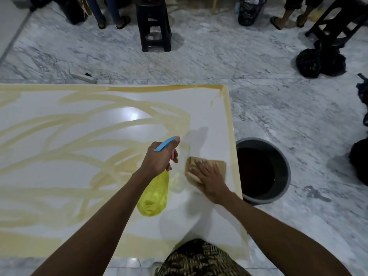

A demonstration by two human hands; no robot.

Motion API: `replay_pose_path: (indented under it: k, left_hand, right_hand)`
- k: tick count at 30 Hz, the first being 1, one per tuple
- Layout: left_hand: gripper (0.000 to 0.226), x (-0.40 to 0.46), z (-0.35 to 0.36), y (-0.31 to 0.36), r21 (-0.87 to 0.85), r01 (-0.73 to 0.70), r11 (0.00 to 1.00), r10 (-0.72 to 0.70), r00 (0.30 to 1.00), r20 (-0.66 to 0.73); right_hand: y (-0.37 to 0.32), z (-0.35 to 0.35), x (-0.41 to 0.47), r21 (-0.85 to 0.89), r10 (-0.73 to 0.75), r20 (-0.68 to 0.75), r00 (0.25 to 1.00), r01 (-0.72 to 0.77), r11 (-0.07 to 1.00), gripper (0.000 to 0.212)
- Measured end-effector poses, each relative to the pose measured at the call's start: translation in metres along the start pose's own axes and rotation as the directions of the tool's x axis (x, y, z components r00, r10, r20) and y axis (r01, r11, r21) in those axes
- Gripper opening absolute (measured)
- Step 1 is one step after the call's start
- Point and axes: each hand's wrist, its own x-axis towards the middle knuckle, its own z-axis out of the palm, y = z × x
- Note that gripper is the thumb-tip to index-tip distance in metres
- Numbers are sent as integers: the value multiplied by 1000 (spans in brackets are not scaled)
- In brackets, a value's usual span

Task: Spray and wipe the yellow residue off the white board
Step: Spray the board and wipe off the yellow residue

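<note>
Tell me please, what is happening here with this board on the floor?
A person is cleaning a white board streaked with yellow residue. The left hand grips a yellow spray bottle with a blue trigger, while the right hand presses a brown cloth flat near the board's right edge. That area looks mostly clean; the rest remains streaked. A bucket of dark liquid stands beside the board.

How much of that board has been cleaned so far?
Done: a white patch on the white board at its right side. In hand: the left hand grips the spray bottle; the right hand presses the cloth flat. Left: yellow residue across most of it.
</note>
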Motion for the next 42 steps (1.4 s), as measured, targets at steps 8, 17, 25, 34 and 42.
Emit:
replay_pose_path:
  k: [8, 17, 25, 34, 42]
  left_hand:
    - [70, -67, -21, -32, -13, -30, 999, 30, 1000, -1]
    - [68, -34, -52, -9, -34, -98, 995, 94, 990, -107]
    - [66, 35, -54, -3, -48, -149, 988, 140, 978, -156]
    - [64, -8, -61, -33, -62, -85, 994, 76, 988, -138]
    - [72, -119, -78, -107, -75, 33, 997, -43, 989, -140]
  right_hand:
    - [-121, -25, -84, 758, 160, 170, 973, -232, 610, 34]
    - [-34, -169, 89, 691, 475, -216, 853, -211, 691, 60]
    - [63, -161, 273, -4, 279, -126, 952, -282, 959, 60]
    - [-15, -43, 169, -91, 116, -89, 989, -125, 988, 65]
    - [-134, 58, -9, -25, -88, 108, 990, 91, 996, 63]
